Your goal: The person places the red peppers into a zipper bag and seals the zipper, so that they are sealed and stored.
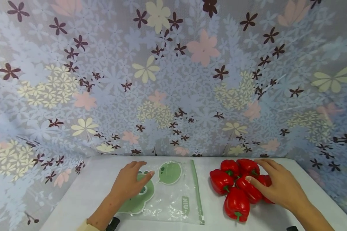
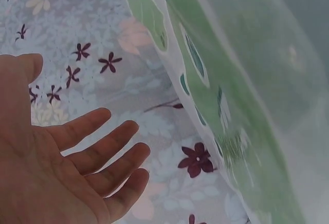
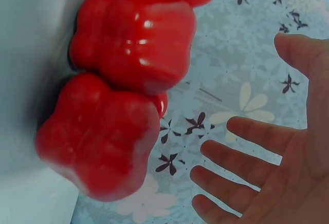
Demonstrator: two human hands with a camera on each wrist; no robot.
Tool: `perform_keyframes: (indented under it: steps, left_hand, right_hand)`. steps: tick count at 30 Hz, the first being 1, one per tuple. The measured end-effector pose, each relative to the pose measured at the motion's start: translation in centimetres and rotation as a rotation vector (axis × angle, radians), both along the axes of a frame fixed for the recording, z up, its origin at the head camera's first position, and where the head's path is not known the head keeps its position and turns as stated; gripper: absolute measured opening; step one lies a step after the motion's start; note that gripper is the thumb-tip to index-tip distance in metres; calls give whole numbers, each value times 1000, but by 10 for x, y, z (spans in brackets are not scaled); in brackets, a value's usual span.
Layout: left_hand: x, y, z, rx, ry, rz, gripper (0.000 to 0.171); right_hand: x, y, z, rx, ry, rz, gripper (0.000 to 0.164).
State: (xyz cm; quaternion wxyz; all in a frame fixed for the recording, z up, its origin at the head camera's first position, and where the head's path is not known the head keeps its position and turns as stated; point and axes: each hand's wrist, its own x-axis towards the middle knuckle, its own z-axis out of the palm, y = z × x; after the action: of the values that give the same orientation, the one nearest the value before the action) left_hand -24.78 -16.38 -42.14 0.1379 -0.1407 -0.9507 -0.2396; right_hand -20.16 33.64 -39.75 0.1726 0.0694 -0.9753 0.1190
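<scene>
Several glossy red bell peppers [image 1: 237,201] with green stems lie in a cluster on the right of the table. My right hand [image 1: 280,184] hovers over the cluster's right side, fingers spread and relaxed, holding nothing. In the right wrist view, a gap shows between that hand [image 3: 272,167] and the nearest peppers [image 3: 103,136]. A clear zip bag [image 1: 173,199] with a green cartoon print and a green zip edge lies flat at centre left. My left hand [image 1: 130,183] is above the bag's left part, its loosely bent fingers [image 2: 123,136] holding nothing.
Everything lies on a white table [image 1: 75,192] whose far edge meets a flowered cloth [image 1: 173,96]. The bag's zip slider [image 1: 202,218] sits at its near right corner, with a strip of white tabletop between bag and peppers.
</scene>
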Motion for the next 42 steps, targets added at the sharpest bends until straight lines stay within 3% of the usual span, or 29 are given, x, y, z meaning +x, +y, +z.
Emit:
perform_keyframes:
  steps: [9,17,25,33,42]
  left_hand:
    - [3,22,-4,44,27,-63,56]
    - [9,42,-7,29,-15,-127,59]
    - [14,57,-9,9,-40,-155,60]
    - [14,75,-8,25,-89,-212,55]
    - [13,105,-11,29,-95,-214,52]
  right_hand:
    - [8,-18,4,-14,35,42,88]
    - [19,-35,4,-49,102,76,82]
    - [32,-46,3,-49,47,53,85]
    - [43,-56,-1,-115,54,88,71]
    - [50,-63,-6,-76,-96,-17,80]
